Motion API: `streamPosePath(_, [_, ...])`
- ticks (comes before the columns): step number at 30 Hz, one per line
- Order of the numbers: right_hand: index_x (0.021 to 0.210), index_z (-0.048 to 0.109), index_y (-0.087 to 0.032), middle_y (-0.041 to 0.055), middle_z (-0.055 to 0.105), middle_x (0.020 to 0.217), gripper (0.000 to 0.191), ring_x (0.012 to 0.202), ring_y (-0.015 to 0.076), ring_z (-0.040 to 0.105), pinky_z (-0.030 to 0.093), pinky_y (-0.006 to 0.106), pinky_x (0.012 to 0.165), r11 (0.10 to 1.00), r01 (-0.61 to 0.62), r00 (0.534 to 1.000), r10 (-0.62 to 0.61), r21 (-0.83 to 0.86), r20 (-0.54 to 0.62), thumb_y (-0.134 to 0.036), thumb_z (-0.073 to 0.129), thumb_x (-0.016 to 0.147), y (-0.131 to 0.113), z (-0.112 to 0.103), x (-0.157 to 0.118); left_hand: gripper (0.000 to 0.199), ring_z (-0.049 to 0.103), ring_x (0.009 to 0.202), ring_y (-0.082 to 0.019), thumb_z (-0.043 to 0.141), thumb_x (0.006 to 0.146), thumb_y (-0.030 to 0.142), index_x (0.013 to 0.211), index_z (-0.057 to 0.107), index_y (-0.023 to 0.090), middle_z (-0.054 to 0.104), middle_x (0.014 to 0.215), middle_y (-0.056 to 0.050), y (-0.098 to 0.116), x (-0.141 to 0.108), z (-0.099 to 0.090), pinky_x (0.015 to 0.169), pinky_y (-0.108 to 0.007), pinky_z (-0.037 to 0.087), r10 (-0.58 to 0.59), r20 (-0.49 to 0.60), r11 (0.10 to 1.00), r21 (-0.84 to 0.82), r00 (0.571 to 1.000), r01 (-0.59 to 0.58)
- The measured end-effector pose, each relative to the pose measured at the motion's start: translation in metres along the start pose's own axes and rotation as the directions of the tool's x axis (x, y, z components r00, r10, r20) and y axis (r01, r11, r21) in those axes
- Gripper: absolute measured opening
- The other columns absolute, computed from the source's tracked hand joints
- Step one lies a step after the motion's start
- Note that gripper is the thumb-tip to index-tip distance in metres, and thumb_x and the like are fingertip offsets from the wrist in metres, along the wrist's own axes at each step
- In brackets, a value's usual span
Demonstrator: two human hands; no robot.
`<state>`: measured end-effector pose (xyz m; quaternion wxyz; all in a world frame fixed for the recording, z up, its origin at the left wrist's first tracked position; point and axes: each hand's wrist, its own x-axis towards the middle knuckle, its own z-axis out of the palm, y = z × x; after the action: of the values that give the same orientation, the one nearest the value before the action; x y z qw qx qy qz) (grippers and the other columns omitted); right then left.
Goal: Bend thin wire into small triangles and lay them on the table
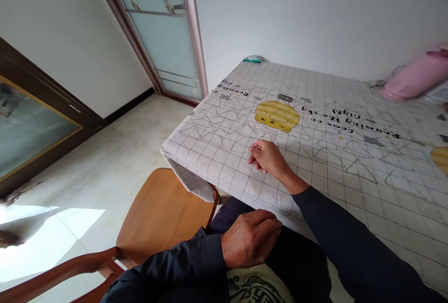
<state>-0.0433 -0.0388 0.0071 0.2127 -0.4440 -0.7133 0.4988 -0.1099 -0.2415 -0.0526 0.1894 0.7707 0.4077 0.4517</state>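
Observation:
My right hand (269, 159) rests on the near part of a white checked tablecloth (217, 158), with its fingers curled in and the thumb near the index finger. Whether anything small or clear lies within those fingers I cannot make out. A yellow round animal print (278, 115) on the cloth lies just beyond this hand. My left hand (250, 238) is closed and lies on my lap, below the table edge. Its fingers are folded under, and no object shows in it.
A wooden chair (164, 205) stands to the left, partly under the cloth's hanging corner. At the far table corner lies a small green and white packet (254, 59). A pink flask-shaped thing (416, 76) and a cable are at the far right. Behind is a glass door (163, 37).

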Motion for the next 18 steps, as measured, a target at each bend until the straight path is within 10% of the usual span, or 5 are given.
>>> streamPosePath(8, [0.139, 0.069, -0.021, 0.0113, 0.07, 0.14, 0.036, 0.116, 0.0251, 0.073, 0.065, 0.047, 0.099, 0.992, 0.087, 0.995, -0.091, -0.093, -0.04, -0.041, 0.072, 0.109, 0.003, 0.001, 0.005, 0.022, 0.08, 0.095, -0.022, 0.056, 0.109, 0.016, 0.129, 0.065, 0.016, 0.078, 0.112, -0.014, -0.001, 0.003, -0.003, 0.08, -0.034, 0.07, -0.006, 0.021, 1.0, 0.011, 1.0, 0.005])
streamPosePath(14, [0.103, 0.075, -0.02, 0.0063, 0.079, 0.086, 0.028, 0.063, 0.016, 0.064, 0.051, 0.028, 0.055, 0.976, 0.159, 0.979, -0.175, -0.149, -0.105, -0.046, 0.067, 0.109, 0.006, -0.027, -0.028, 0.021, 0.08, 0.092, -0.021, 0.057, 0.11, 0.016, 0.128, 0.066, 0.015, 0.078, 0.109, -0.014, 0.004, 0.008, -0.005, 0.078, -0.032, 0.069, -0.006, 0.021, 1.0, 0.024, 1.0, 0.005])
streamPosePath(18, [0.098, 0.075, -0.025, 0.0032, 0.076, 0.077, 0.033, 0.054, 0.0164, 0.061, 0.05, 0.033, 0.053, 0.966, 0.201, 0.938, -0.238, -0.161, -0.252, -0.05, 0.058, 0.112, 0.005, -0.075, -0.105, 0.022, 0.08, 0.091, -0.021, 0.056, 0.11, 0.015, 0.129, 0.067, 0.017, 0.079, 0.108, -0.012, 0.011, 0.014, -0.003, 0.079, -0.032, 0.07, 0.012, 0.05, 1.0, -0.005, 0.999, -0.011])
